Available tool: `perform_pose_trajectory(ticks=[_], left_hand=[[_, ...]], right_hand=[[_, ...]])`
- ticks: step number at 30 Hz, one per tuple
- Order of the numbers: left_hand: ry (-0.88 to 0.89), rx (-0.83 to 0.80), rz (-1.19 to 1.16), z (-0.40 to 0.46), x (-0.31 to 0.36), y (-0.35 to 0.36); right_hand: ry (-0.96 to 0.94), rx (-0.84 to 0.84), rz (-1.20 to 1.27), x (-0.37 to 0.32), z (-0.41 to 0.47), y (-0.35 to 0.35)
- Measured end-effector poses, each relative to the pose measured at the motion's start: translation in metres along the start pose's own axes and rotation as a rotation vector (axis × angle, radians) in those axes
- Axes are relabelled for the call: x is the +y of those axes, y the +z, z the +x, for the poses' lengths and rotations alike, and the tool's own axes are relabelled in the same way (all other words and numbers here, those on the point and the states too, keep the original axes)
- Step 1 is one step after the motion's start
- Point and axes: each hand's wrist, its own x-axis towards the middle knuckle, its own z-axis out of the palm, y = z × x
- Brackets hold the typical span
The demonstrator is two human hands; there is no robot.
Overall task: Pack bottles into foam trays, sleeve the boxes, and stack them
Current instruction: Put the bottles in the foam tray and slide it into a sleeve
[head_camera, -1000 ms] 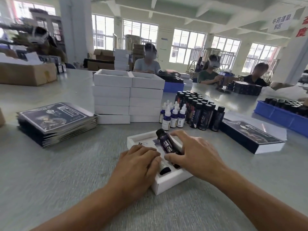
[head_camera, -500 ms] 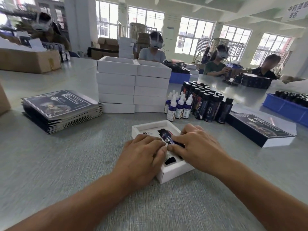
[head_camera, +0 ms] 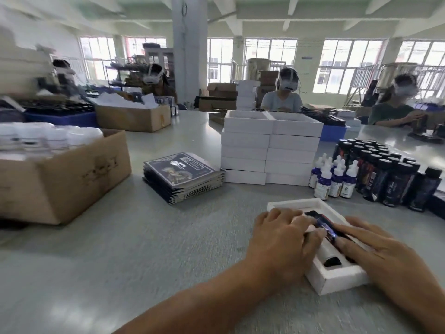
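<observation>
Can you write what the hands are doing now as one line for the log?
step: seating dark bottle | tray: white foam tray | left hand: pressing | right hand: pressing

left hand (head_camera: 284, 239): bare, no glove, no ring
right hand (head_camera: 382, 251): bare, no glove
forearms: 2, bare, sleeves out of view

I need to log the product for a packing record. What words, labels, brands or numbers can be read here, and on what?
None can be read for certain.
Printed sleeves: a title panel, too blurred.
Cardboard box: faint printed characters, unreadable.
Dark bottles: label script, too small.
Dropper bottles: labels too small.
Bottle in the foam tray: label blurred.
</observation>
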Motion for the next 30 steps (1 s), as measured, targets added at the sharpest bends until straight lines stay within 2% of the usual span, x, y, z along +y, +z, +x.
perform_pose_trajectory(ticks=[2,4,5,7,11,16,18,25,28,30], left_hand=[[-0.075,0.178,0.033,0.013,-0.021,-0.016],[-0.201,0.334,0.067,0.028,-0.055,-0.044],[-0.279,0.367,0.113,0.034,-0.076,-0.059],[-0.430,0.343,0.284,0.042,-0.118,-0.088],[-0.544,0.132,0.564,0.040,-0.178,-0.122],[-0.564,-0.087,0.440,0.042,-0.197,-0.132],[-0.541,-0.127,0.426,0.040,-0.197,-0.129],[-0.428,-0.070,0.655,0.034,-0.182,-0.120],[-0.273,0.023,0.892,0.028,-0.159,-0.124],[-0.163,0.013,1.011,0.023,-0.132,-0.125]], right_hand=[[-0.033,-0.023,0.004,0.000,0.000,0.001],[0.145,-0.042,0.125,-0.003,0.002,-0.001],[0.141,-0.016,0.145,-0.001,0.002,0.002],[0.033,-0.033,0.098,-0.001,0.005,0.001],[0.130,-0.011,0.104,-0.002,0.004,0.002],[0.146,0.035,0.134,-0.008,0.001,0.001],[0.152,0.053,0.152,-0.008,-0.002,0.003],[0.162,0.037,0.096,-0.009,-0.005,-0.001],[0.170,0.022,0.010,-0.008,-0.006,-0.002],[0.146,-0.008,-0.019,-0.007,-0.003,-0.005]])
